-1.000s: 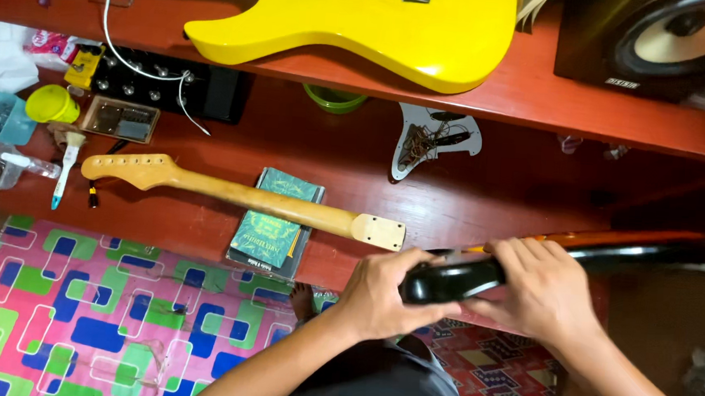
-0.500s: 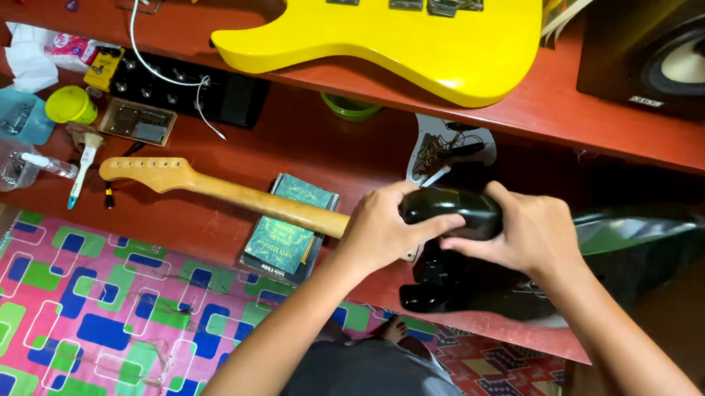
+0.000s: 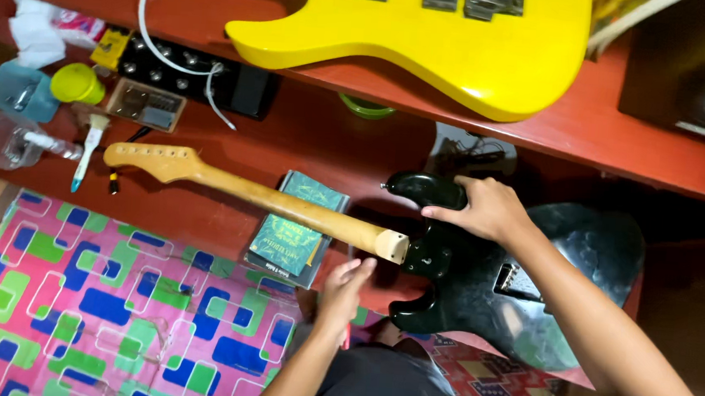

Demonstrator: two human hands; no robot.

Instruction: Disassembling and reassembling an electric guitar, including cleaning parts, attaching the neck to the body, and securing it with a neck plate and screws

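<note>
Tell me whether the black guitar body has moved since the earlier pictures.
Yes. The glossy black guitar body, earlier held on edge, now lies flat, its pocket against the heel of the pale wooden guitar neck, under the right hand.

Red floor under black guitar body
</note>
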